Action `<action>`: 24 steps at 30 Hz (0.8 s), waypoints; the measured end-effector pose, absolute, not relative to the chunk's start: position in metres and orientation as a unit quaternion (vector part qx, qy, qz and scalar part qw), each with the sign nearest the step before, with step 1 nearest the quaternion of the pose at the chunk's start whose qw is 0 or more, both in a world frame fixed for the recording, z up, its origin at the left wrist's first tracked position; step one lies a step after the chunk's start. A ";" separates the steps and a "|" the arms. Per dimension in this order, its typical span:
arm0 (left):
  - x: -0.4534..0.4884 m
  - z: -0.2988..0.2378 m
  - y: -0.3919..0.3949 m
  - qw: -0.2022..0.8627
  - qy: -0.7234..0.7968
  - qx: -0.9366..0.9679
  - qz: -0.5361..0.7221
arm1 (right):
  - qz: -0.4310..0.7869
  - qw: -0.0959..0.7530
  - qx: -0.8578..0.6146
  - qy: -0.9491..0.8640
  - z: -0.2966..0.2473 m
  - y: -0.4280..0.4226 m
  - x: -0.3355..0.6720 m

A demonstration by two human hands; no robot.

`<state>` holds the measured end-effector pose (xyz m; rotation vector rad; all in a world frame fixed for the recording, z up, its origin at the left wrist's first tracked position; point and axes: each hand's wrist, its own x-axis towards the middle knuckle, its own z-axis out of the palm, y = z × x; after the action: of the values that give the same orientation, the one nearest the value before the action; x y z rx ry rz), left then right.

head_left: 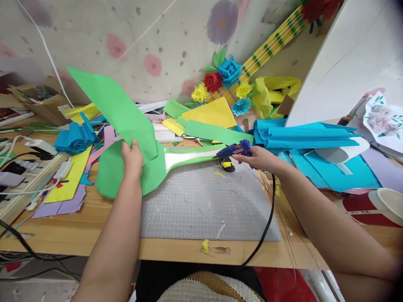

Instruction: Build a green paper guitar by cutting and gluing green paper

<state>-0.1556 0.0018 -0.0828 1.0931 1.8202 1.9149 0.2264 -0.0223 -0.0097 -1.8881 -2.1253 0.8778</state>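
Note:
My left hand [132, 158] grips a large sheet of green paper [116, 107], folded up and back over a rounded green shape. From this shape a long neck [192, 157] runs right, white in the middle with green edges. My right hand [256, 159] holds a blue glue gun [234, 149], its nozzle at the right end of the neck. A black cord hangs from below that hand. Just under the gun lies a black and yellow tool [227, 164], partly hidden. The neck rests over a grey cutting mat [201, 205].
Behind the mat lie green and yellow paper pieces [210, 111]. A yellow paper guitar [270, 46] with paper flowers leans on the wall. Blue crepe paper [302, 136] and a red and white cup [371, 207] are at right. A power strip [31, 180] sits at left.

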 end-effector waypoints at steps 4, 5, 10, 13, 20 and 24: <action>-0.152 -0.077 -0.001 0.143 0.643 0.374 0.653 | 0.298 0.094 -0.623 -0.717 -0.008 -0.020 0.225; -0.152 -0.077 -0.001 0.143 0.644 0.375 0.651 | 0.294 0.097 -0.627 -0.714 -0.008 -0.020 0.227; -0.152 -0.077 -0.001 0.144 0.651 0.386 0.638 | 0.276 0.092 -0.672 -0.681 -0.006 -0.020 0.244; -0.152 -0.078 0.000 0.144 0.652 0.388 0.635 | 0.264 0.078 -0.680 -0.680 -0.006 -0.019 0.249; -0.153 -0.079 0.000 0.139 0.659 0.394 0.626 | 0.251 0.082 -0.653 -0.710 -0.014 -0.014 0.241; -0.154 -0.079 0.000 0.138 0.651 0.395 0.634 | 0.274 0.078 -0.630 -0.722 -0.015 -0.014 0.228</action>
<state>-0.1537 0.0003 -0.0793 1.1410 1.8817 1.8327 0.2281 -0.0136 -0.0146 -1.8873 -2.1623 0.8198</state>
